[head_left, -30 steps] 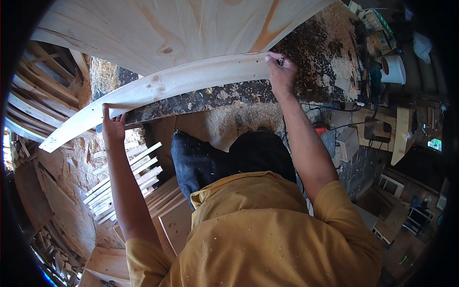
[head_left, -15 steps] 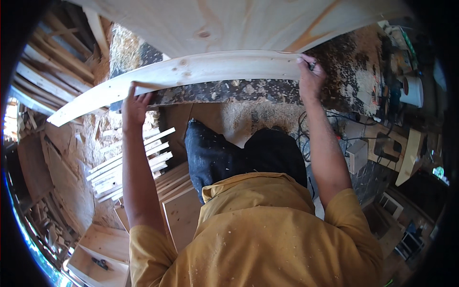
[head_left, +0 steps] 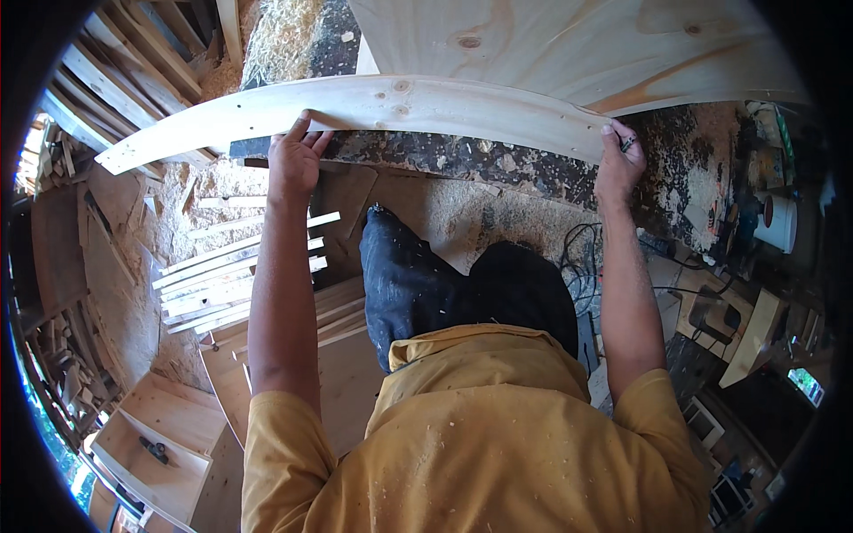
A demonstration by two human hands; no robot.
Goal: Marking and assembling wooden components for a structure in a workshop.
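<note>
A long, pale wooden board [head_left: 471, 105] with knots and a few small dark holes lies across in front of me, over the near edge of a dark workbench [head_left: 426, 158]. My left hand [head_left: 298, 160] grips its lower edge left of the middle, thumb on the face and fingers partly hidden under it. At the board's right end my right hand [head_left: 620, 164] is closed on it. A small dark object shows between the right fingers, too small to name. Behind the board rests a wide, knotted wooden panel [head_left: 551, 44].
Thin wood strips [head_left: 209, 289] are stacked at my left, above sawdust. An open wooden box [head_left: 169, 413] with a dark tool inside stands lower left. Planks [head_left: 133, 58] lean at far left. A black cable [head_left: 582, 258] and a white bucket [head_left: 778, 222] are at right.
The view has turned, so the bench and panel slope down to the right now. Both hands sit further right in view and keep the same places on the board.
</note>
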